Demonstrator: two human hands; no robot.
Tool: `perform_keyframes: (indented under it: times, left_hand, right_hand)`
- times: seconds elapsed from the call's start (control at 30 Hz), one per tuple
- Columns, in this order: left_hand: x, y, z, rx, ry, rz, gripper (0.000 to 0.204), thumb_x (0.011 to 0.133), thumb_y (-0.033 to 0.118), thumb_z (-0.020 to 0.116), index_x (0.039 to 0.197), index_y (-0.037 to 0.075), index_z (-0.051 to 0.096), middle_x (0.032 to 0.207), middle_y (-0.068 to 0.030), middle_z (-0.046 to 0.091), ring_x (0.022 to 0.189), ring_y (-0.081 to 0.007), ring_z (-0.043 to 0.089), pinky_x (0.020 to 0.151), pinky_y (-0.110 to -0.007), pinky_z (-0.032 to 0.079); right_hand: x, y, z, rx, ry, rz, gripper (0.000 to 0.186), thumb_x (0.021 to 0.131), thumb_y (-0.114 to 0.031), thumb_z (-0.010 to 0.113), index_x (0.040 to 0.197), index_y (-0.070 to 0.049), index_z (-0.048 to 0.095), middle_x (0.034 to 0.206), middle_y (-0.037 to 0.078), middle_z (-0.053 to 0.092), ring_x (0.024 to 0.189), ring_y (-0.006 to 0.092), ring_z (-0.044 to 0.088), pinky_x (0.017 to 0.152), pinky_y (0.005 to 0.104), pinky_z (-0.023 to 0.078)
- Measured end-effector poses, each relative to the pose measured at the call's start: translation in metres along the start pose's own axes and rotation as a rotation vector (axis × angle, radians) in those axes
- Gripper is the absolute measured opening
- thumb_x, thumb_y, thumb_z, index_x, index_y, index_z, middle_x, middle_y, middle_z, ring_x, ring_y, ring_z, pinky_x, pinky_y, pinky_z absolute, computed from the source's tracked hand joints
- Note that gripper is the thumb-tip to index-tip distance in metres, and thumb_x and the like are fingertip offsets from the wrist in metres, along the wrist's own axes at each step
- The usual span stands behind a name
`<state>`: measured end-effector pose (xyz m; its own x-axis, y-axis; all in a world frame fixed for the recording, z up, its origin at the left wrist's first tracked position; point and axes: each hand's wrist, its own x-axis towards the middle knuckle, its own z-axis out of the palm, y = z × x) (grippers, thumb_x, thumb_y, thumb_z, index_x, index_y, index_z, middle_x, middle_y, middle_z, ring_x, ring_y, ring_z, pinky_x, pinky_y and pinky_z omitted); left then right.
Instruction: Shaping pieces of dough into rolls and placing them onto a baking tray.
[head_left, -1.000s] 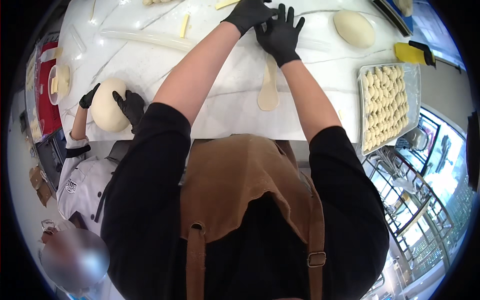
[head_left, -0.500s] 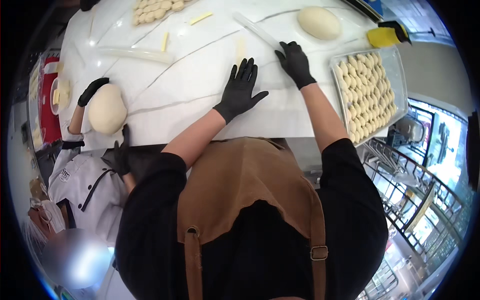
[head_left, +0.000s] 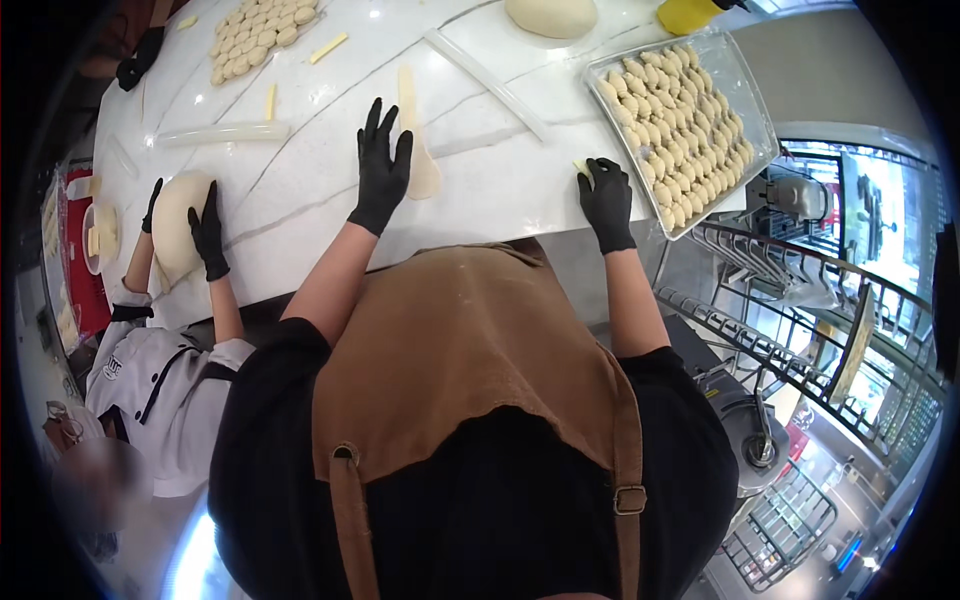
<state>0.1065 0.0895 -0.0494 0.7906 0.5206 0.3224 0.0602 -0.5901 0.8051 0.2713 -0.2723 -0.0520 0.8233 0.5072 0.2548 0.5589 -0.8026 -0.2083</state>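
Note:
My left hand (head_left: 383, 168), in a black glove, is over the white marble table with its fingers spread. Right beside its thumb lies a long flattened strip of dough (head_left: 424, 176), narrow at the far end and wider near me. My right hand (head_left: 606, 197), also black-gloved, is at the table's near edge, left of the tray. Its fingers are curled in, with a small pale yellow piece (head_left: 581, 168), like butter, showing at the fingertips. A translucent rolling pin (head_left: 487, 84) lies diagonally between my hands, farther off, touched by neither.
A clear tray (head_left: 757, 100) of rolled dough pieces (head_left: 680, 130) stands at right. Farther off are a dough ball (head_left: 551, 16), small dough pieces (head_left: 260, 35) and yellow sticks (head_left: 328, 47). Another rolling pin (head_left: 225, 133) lies at left, where a co-worker's hands hold a large dough (head_left: 180, 225).
My right hand has left the rolling pin and come nearer to the table edge, a yellow piece at its fingers. My left hand has moved off the dough strip. The view has shifted.

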Motion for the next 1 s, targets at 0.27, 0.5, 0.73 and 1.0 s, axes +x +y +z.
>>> perform_keyframes:
  times: [0.27, 0.5, 0.73, 1.0]
  left_hand:
    - [-0.042, -0.048, -0.049, 0.191, 0.026, 0.005, 0.04, 0.095, 0.02, 0.072, 0.131, 0.003, 0.068, 0.166, -0.0173, 0.037, 0.139, -0.0358, 0.052, 0.111, -0.038, 0.047]
    - [-0.055, -0.052, -0.053, 0.509, -0.279, 0.064, 0.067, 0.092, 0.043, 0.073, 0.148, 0.009, 0.057, 0.169, -0.0176, 0.031, 0.155, -0.0355, 0.032, 0.127, -0.054, 0.022]
    - [-0.048, -0.039, -0.049, 0.58, -0.42, 0.164, 0.1, 0.082, 0.069, 0.072, 0.16, 0.014, 0.042, 0.173, -0.0169, 0.022, 0.161, -0.0369, 0.016, 0.127, -0.063, 0.005]
    - [-0.037, -0.044, -0.035, 0.622, -0.438, 0.169, 0.116, 0.075, 0.08, 0.071, 0.164, 0.016, 0.035, 0.175, -0.0169, 0.017, 0.161, -0.0381, 0.012, 0.125, -0.067, 0.003]
  right_hand:
    - [-0.008, -0.007, 0.023, 0.294, -0.032, 0.21, 0.016, 0.085, -0.012, 0.075, 0.099, -0.004, 0.077, 0.104, 0.014, 0.072, 0.091, 0.0331, 0.066, 0.079, 0.0423, 0.055]
    - [0.032, -0.14, 0.028, 0.686, -0.334, -0.362, 0.008, 0.087, -0.011, 0.073, 0.094, -0.007, 0.076, 0.094, 0.011, 0.07, 0.091, 0.0325, 0.064, 0.084, 0.0387, 0.052]
    - [0.073, -0.19, 0.044, 0.565, -0.568, -0.675, 0.006, 0.087, -0.009, 0.073, 0.09, -0.006, 0.077, 0.095, 0.009, 0.072, 0.094, 0.0287, 0.063, 0.087, 0.0378, 0.05]
    - [0.074, -0.197, 0.057, 0.517, -0.545, -0.643, 0.008, 0.083, -0.012, 0.073, 0.088, -0.008, 0.077, 0.093, 0.012, 0.071, 0.088, 0.0326, 0.062, 0.083, 0.039, 0.051]
